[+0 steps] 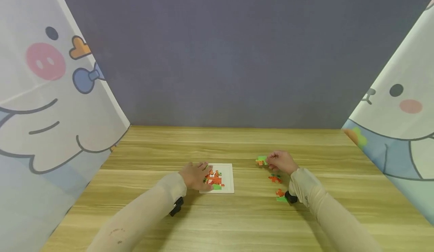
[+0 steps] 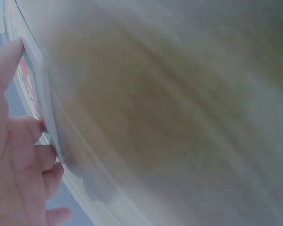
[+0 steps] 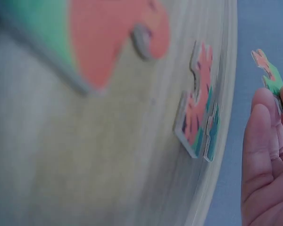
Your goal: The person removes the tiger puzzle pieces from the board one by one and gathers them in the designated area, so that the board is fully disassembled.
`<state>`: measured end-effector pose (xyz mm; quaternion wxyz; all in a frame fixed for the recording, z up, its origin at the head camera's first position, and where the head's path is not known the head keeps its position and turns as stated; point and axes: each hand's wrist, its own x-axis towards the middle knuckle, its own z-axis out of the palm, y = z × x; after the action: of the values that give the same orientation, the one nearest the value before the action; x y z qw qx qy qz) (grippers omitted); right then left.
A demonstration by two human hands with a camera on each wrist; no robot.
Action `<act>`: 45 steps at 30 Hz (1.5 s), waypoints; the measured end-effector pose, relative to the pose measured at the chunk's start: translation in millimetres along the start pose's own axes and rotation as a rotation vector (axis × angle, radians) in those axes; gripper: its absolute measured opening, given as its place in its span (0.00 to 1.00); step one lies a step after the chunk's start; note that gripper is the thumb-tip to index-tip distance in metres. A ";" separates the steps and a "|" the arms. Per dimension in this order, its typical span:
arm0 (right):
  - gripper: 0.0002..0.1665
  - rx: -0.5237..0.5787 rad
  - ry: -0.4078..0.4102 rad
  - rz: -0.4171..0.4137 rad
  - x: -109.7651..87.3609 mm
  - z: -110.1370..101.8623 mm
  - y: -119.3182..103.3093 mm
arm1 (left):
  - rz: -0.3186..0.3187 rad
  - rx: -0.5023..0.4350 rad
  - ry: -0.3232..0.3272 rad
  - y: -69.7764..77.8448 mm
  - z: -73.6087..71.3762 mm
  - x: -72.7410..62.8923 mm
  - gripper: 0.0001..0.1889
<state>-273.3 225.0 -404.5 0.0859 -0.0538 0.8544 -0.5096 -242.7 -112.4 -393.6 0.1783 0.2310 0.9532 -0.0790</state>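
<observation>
A white square puzzle board (image 1: 228, 180) lies on the table, partly filled with pieces showing an orange tiger picture (image 1: 214, 176). My left hand (image 1: 194, 176) rests on its left side, fingers spread; in the left wrist view the thumb and fingertips of this hand (image 2: 19, 165) touch the board's edge. Off to the right, my right hand (image 1: 282, 162) pinches a green and orange puzzle piece (image 1: 261, 160) between thumb and fingers. The right wrist view shows that puzzle piece (image 3: 271, 77) held up above the table's far edge, its lower end hidden by the fingertips.
Loose puzzle pieces lie near the right forearm: an orange one (image 1: 274, 179) with a dark green one beside it, and an orange and green one (image 1: 281, 196) nearer me. A grey wall (image 1: 217, 56) stands behind the wooden table (image 1: 217, 222), with cartoon-printed cloths at both sides.
</observation>
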 end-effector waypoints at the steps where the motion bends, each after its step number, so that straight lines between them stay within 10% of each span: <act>1: 0.09 0.010 0.002 0.003 0.7 0.0 0.3 | 0.000 0.007 0.000 -0.6 -0.1 0.0 0.43; 45: 0.16 -0.054 -0.033 0.100 -6.5 -56.3 27.8 | -0.023 0.039 -0.035 2.9 -9.0 6.3 0.45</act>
<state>-278.4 287.9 -402.1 0.1238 -0.0219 0.8681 -0.4802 -249.3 -105.1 -387.9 0.1894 0.2220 0.9508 -0.1037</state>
